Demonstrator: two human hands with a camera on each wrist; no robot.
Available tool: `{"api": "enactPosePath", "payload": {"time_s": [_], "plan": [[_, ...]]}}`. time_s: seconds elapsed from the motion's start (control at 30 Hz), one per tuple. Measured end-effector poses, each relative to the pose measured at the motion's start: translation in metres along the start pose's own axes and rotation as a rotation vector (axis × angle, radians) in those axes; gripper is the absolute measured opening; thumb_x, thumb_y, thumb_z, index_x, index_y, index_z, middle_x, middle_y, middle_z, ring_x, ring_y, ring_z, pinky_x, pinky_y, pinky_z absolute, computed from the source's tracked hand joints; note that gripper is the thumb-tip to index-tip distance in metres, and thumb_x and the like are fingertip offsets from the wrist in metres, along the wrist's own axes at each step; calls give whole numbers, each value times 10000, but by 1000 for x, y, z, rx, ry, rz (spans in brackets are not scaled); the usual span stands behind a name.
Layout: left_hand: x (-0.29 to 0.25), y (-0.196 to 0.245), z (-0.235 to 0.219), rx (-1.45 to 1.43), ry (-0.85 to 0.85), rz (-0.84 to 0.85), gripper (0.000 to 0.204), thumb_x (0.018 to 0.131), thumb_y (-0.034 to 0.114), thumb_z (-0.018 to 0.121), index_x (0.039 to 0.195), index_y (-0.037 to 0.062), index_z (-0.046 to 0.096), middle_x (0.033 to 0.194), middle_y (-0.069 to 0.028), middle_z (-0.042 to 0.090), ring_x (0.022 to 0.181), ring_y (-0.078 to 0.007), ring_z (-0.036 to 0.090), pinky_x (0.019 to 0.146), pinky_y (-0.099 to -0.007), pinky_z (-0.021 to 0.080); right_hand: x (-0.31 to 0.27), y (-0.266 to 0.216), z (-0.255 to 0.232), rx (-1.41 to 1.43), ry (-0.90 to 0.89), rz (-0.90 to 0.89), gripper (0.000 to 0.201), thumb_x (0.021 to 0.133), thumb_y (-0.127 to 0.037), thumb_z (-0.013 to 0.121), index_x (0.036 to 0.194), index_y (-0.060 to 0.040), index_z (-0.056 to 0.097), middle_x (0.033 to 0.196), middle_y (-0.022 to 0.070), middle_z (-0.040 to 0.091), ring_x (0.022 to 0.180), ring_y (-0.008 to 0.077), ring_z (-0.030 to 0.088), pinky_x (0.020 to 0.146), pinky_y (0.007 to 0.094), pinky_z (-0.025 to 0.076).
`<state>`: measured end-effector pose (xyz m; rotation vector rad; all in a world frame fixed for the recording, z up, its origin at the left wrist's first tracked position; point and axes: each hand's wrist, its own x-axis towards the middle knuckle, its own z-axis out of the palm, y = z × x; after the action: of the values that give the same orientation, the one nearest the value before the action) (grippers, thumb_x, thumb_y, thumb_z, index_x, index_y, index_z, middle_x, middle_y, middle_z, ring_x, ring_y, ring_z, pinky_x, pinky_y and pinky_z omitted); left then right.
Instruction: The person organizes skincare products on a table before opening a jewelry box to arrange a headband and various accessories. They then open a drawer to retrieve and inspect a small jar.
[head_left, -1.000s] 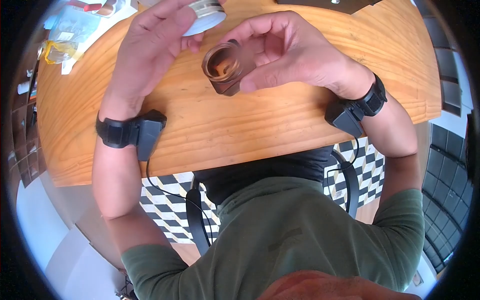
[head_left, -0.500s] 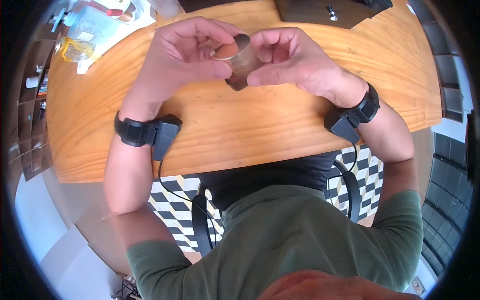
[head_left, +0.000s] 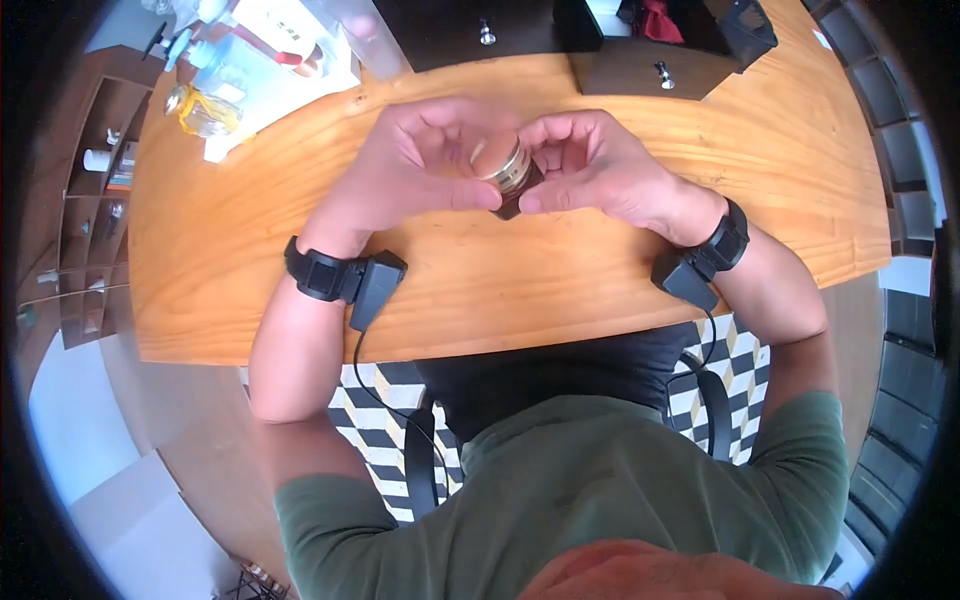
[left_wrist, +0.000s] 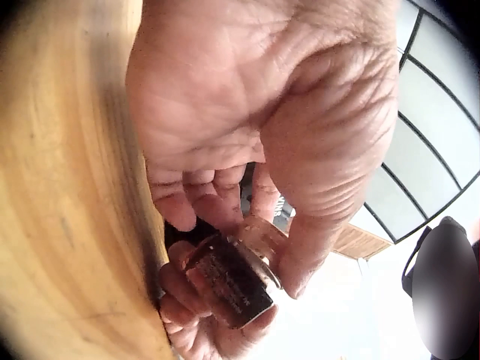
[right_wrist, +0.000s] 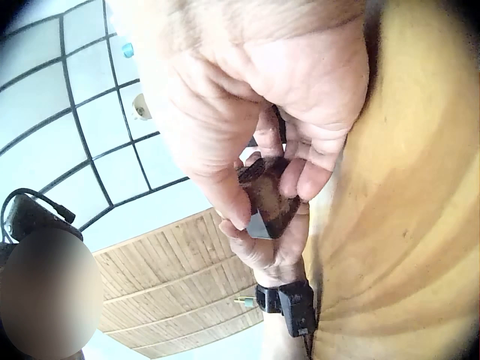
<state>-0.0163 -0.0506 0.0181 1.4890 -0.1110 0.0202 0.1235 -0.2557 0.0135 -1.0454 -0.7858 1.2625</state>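
Observation:
A small dark amber jar hangs above the table between the two hands, its lidded mouth tilted toward the left hand. The right hand grips the jar body with thumb and fingers; in the right wrist view the jar's brown side shows between them. The left hand pinches the shiny metallic lid between thumb and fingers, and the lid sits on the jar mouth. Part of the left fingers is blurred in the head view. Printed text covers one face of the jar in the left wrist view.
On the wooden table, a pump bottle and a small glass jar with yellow ribbon stand at the back left. Dark drawers with round knobs, one holding red cloth, stand along the back.
The left hand has brought the lid from the left onto the jar mouth. Both hands appear lower in the head view, and more of the back of the table shows.

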Motion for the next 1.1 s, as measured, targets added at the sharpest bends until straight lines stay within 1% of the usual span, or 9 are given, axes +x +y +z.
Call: {"api": "enactPosePath", "payload": {"time_s": [0.07, 0.33, 0.4, 0.6, 0.67, 0.83, 0.97, 1.03, 1.1], "plan": [[0, 0, -1, 45, -22, -15, 611, 706, -32, 863, 1272, -5, 634, 1100, -7, 623, 1061, -114, 582, 940, -263, 465, 0, 1, -2, -27, -44, 1, 437, 801, 47, 806, 1193, -4, 622, 1066, 52, 699, 967, 103, 649, 843, 254, 531], [3, 2, 4, 62, -73, 66, 573, 708, -46, 857, 1243, -7, 656, 1170, -73, 645, 1074, -162, 612, 919, -290, 478, -1, 3, -5, -108, -61, 29, 404, 798, 22, 820, 1161, -16, 646, 1062, 28, 702, 973, 85, 641, 854, 241, 522], [2, 3, 6, 76, -71, 77, 565, 698, -39, 862, 1228, -8, 668, 1167, -76, 646, 1067, -166, 606, 919, -301, 469, -2, 8, -7, -71, -55, -2, 338, 812, -47, 815, 1125, -1, 697, 1003, 29, 729, 902, 85, 664, 808, 239, 520], [1, 16, 9, 180, -89, 114, 547, 717, -136, 764, 1235, 20, 688, 1210, -85, 628, 1081, -169, 615, 879, -302, 513, 4, 16, -12, -79, -67, -23, 324, 806, -80, 835, 1093, -17, 697, 1020, 28, 732, 883, 78, 673, 788, 230, 531], [2, 8, 2, 132, -120, 87, 553, 709, -130, 786, 1233, 16, 687, 1215, -88, 623, 1093, -179, 612, 889, -307, 514, 7, 17, -13, -40, -90, 3, 376, 832, 37, 783, 1178, 10, 637, 1089, 56, 708, 980, 112, 674, 893, 255, 543], [3, 4, 1, 77, -152, 115, 546, 707, -120, 821, 1220, 9, 689, 1214, -89, 615, 1116, -199, 608, 907, -317, 520, 11, 24, -16, -88, -93, -45, 299, 827, -92, 822, 1092, -21, 703, 1023, 24, 730, 907, 82, 669, 817, 244, 528], [2, 8, 6, 30, -153, 116, 533, 723, -119, 809, 1225, 3, 681, 1227, -99, 610, 1138, -216, 604, 950, -342, 511, 6, 19, -13, -106, -74, -66, 282, 834, -91, 812, 1088, -26, 708, 1011, 18, 728, 902, 78, 663, 802, 244, 522], [1, 9, 8, 27, -151, 122, 536, 725, -118, 807, 1231, 0, 676, 1232, -100, 609, 1143, -218, 603, 963, -347, 506, 7, 19, -17, -102, -139, -7, 387, 856, -10, 777, 1215, 10, 634, 1126, 51, 702, 1012, 99, 660, 893, 247, 524], [2, 10, 9, 37, -129, 138, 540, 724, -115, 810, 1234, -4, 669, 1229, -95, 607, 1153, -218, 601, 986, -351, 495, 9, 21, -19, -113, -139, -12, 382, 858, -17, 778, 1212, 8, 636, 1123, 51, 702, 1004, 97, 661, 882, 243, 524]]}}
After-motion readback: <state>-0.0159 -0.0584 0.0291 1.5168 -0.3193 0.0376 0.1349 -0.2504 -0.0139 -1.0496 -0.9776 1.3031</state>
